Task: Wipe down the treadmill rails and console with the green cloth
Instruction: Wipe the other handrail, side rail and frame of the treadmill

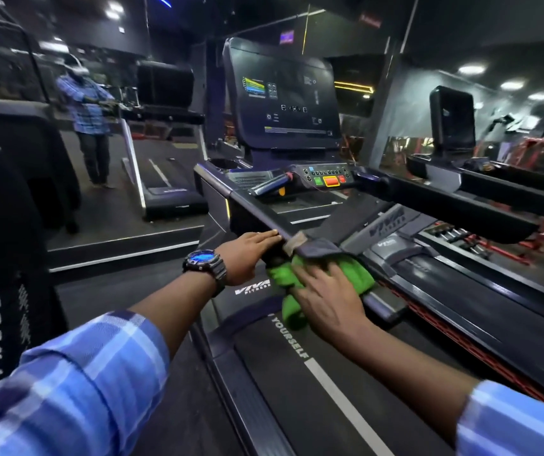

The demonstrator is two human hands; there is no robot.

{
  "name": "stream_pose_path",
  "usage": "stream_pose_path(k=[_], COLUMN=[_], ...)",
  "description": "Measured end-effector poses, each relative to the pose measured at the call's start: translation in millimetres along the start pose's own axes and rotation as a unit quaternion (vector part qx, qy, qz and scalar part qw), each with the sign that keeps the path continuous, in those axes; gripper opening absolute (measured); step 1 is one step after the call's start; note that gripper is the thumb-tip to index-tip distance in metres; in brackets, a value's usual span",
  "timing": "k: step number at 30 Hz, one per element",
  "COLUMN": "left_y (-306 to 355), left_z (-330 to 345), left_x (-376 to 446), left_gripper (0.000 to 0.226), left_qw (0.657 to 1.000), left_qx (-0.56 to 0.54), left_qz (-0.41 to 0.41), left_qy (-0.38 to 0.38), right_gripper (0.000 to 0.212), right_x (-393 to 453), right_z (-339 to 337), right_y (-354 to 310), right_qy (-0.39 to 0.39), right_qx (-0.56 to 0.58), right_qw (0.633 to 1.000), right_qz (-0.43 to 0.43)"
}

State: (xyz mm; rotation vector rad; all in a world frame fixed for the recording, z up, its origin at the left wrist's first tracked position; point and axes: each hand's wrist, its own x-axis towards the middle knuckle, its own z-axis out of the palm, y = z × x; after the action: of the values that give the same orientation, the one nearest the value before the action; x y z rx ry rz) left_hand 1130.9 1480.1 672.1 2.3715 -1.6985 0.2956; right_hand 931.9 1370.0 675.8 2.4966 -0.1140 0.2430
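Head view, the only one supplied. The step in hand is judged to be the wiping of the left rail (250,205) at its near end. The right hand (326,294) lies fingers spread, pressing the cloth (356,274) flat against the end of that rail; its grip is a flat press, not a clench, and the cloth's loose part hangs below and to the left of the palm. A grey flap, possibly the cloth's reverse or a worn cover on the rail, lies just beyond the fingertips; which it is cannot be told. The left hand (247,255) rests on the same rail just ahead and to the left of the right hand, fingers extended along the top edge, holding nothing and seemingly steadying. A watch (203,261) sits on the left wrist. Beyond both hands the rail runs up to the console (280,93) and its button panel (326,177); the right rail (455,202) lies well apart, across the belt (313,390). No sign of wiping shows on these surfaces, so most of the task is judged outstanding. The next move calls for drawing the cloth forward along the left rail toward the console, the left hand clearing out of its path, with care near the buttons.
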Motion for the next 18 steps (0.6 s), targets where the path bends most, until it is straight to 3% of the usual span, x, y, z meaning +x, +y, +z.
stream_pose_path(k=[4, 9, 11, 14, 18], left_y=[-18.0, -38.0, -52.2, -85.0, -132.2], left_z=[0.7, -8.4, -8.5, -6.9, -5.7], left_x=[10.9, 34.1, 42.4, 56.6, 70.3], left_gripper=[0.09, 0.089, 0.089, 0.086, 0.075], left_qw=[0.999, 0.999, 0.999, 0.999, 1.0], left_qx=[0.0, 0.02, 0.024, 0.025, 0.022], left_qz=[-0.041, 0.003, 0.014, 0.022, -0.005], left_qy=[-0.023, -0.032, -0.029, -0.02, -0.011], right_gripper=[0.048, 0.042, 0.041, 0.046, 0.043], right_x=[54.1, 68.0, 70.1, 102.2, 170.8], right_z=[4.1, 13.8, 11.5, 17.4, 31.5], right_y=[-10.0, -11.2, -4.7, -12.3, -25.7], right_qy=[-0.045, -0.035, -0.009, -0.028, -0.037], right_qx=[-0.024, -0.025, 0.027, 0.018, 0.032], right_qw=[0.997, 0.998, 0.999, 0.997, 0.994], right_qz=[0.059, -0.05, -0.025, 0.076, 0.101])
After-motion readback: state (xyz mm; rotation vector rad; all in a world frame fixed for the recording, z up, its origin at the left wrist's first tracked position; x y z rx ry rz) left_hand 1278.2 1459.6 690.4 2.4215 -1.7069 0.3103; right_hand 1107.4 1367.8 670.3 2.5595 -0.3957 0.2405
